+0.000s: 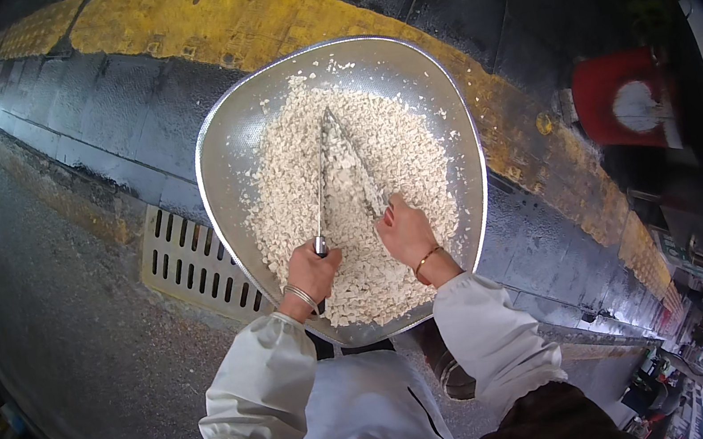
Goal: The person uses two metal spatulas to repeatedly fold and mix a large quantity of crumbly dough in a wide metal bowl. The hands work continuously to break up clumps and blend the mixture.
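A wide, dimpled metal basin [219, 144] with a bright rim spreads out before me. In it lies a broad heap of pale, finely chopped food [280, 189], whose kind I cannot tell. My left hand [315, 270] grips the dark handle of a long knife [321, 190], its narrow blade pointing away from me. A second long blade [357, 165], coated with crumbs, slants across the heap, and the two tips come together near the far side. My right hand [406, 231] has its fingers closed around the near end of that blade; its handle is hidden.
Left of the basin, a slotted drain grate [196, 261] is set in the ground. Yellow tactile paving [242, 16] curves behind it along the wet dark pavement [107, 112]. A red bucket-like container [618, 101] stands at the right. Below the basin shows a shoe [456, 376].
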